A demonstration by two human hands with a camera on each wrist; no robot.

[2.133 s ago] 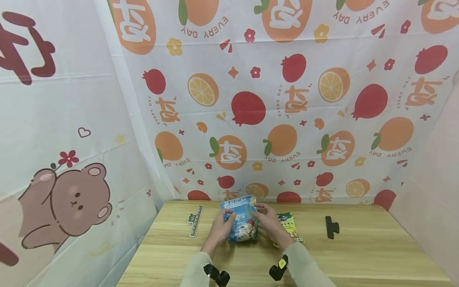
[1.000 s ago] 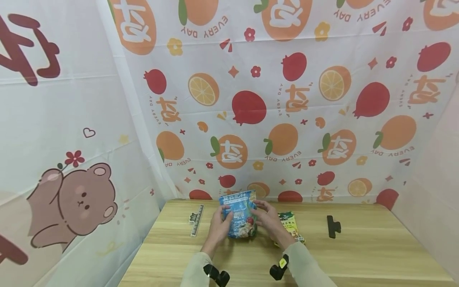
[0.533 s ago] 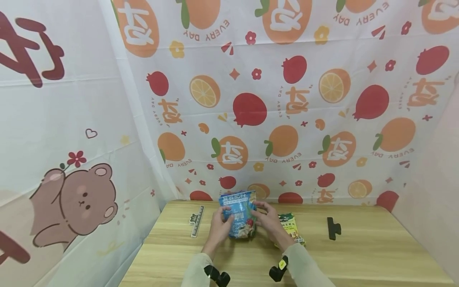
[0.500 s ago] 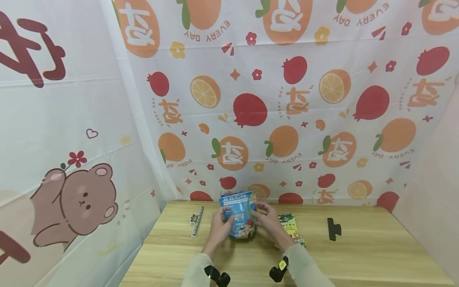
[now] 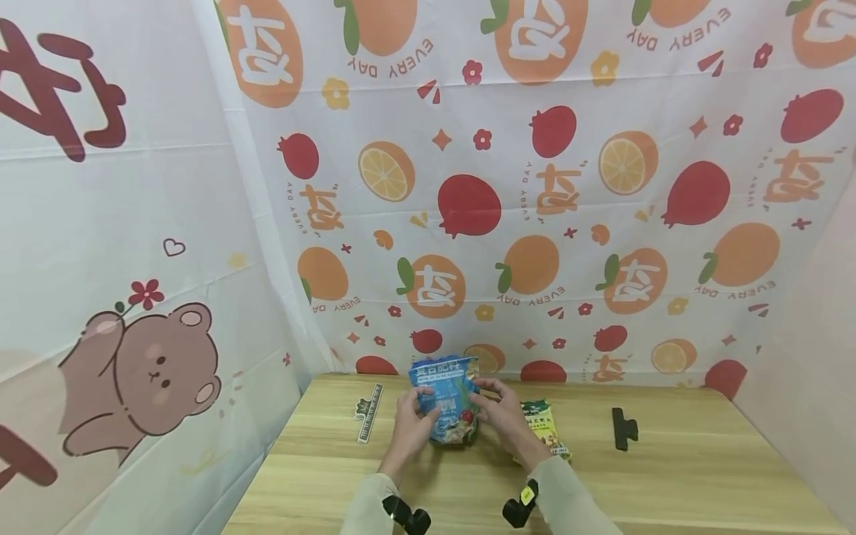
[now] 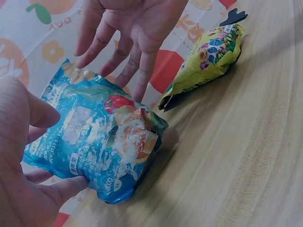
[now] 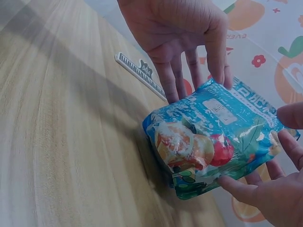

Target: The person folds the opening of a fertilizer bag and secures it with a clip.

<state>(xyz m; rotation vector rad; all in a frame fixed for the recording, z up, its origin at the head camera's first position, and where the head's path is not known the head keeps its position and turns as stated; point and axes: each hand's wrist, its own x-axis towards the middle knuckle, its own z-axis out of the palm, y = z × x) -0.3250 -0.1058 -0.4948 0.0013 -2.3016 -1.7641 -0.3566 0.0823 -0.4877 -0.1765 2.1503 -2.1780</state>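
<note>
A plump blue fertilizer bag (image 5: 446, 401), printed with fruit and vegetables, stands roughly upright between both hands on the wooden table. My left hand (image 5: 411, 427) holds its left side, thumb across the front. At the opposite edge my right hand (image 5: 501, 412) grips the bag, thumb in front and other fingers partly behind it. The wrist views show the printed front of the blue bag (image 6: 94, 132) close up, slightly crumpled. Just behind the right forearm lies a yellow-green bag (image 5: 543, 427), partly covered by that arm.
A white-and-black ruler (image 5: 370, 414) with a small animal figure lies left of the hands on the table (image 5: 301, 475). Farther right is a black clip (image 5: 623, 429). Fruit-patterned cloth (image 5: 468, 297) hangs behind the table, and a bear-printed cloth (image 5: 160, 371) hangs at the left.
The blue bag was tilted two seconds ago and now stands straighter, its top edge nearly level. Both hands stay on its sides. The head view has shifted slightly.
</note>
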